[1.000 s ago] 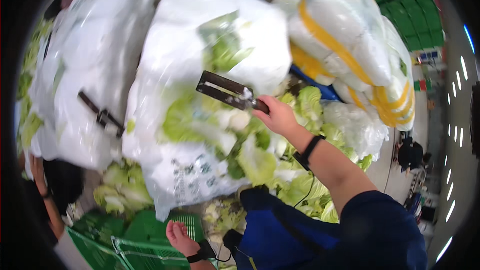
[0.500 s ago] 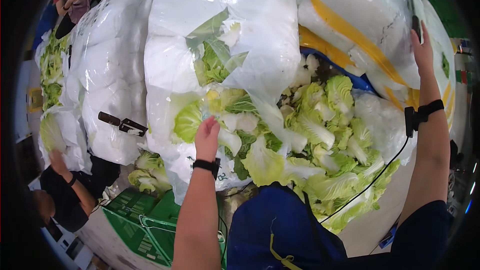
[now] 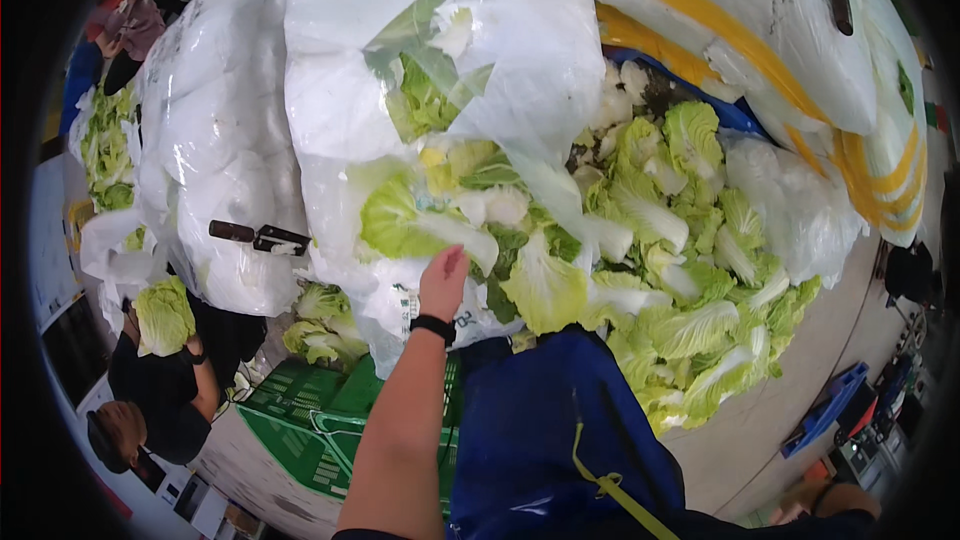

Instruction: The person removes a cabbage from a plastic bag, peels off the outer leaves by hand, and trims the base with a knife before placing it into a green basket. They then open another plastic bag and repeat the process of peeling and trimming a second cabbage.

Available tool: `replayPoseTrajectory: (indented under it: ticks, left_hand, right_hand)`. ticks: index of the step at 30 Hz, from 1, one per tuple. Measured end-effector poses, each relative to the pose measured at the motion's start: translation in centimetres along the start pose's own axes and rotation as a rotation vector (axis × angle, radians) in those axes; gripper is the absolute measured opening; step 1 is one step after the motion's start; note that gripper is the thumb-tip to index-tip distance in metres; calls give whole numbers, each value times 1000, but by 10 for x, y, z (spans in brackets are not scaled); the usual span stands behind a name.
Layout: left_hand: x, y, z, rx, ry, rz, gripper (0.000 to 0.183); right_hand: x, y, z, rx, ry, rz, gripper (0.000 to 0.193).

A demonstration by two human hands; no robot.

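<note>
Here: torn white plastic sack (image 3: 400,140) of pale green napa cabbage (image 3: 400,225), near pile's front edge, slit facing wearer for access. Left hand (image 3: 443,280) flat, fingers together, resting on cabbage, holding nothing. Right hand out of view. Black-handled knife (image 3: 258,235) parked on neighbouring white sack (image 3: 210,140).

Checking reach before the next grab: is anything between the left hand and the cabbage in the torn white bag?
Nothing visible. The left hand already rests at the torn bag's opening, against the pale green cabbage; no plastic covers that spot.
</note>
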State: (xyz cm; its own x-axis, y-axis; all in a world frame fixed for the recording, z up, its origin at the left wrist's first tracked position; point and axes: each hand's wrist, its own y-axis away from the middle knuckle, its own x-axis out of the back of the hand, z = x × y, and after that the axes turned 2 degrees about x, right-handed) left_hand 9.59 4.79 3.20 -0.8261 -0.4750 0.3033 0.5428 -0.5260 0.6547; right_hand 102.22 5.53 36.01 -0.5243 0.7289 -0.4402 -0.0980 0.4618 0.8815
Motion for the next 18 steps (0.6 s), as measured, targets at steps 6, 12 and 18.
replayPoseTrajectory:
  ticks: [6,12,18]
  left_hand:
    - [49,117,25,11,-284,-136,29]
    - [194,352,-62,699,-656,-364,29]
    - [251,545,-78,1049,-530,-742,24]
  right_hand:
    - [72,136,-233,-242,-548,204,37]
    - [126,82,-328,-200,-842,312,28]
    - [155,166,-182,-227,-194,-259,28]
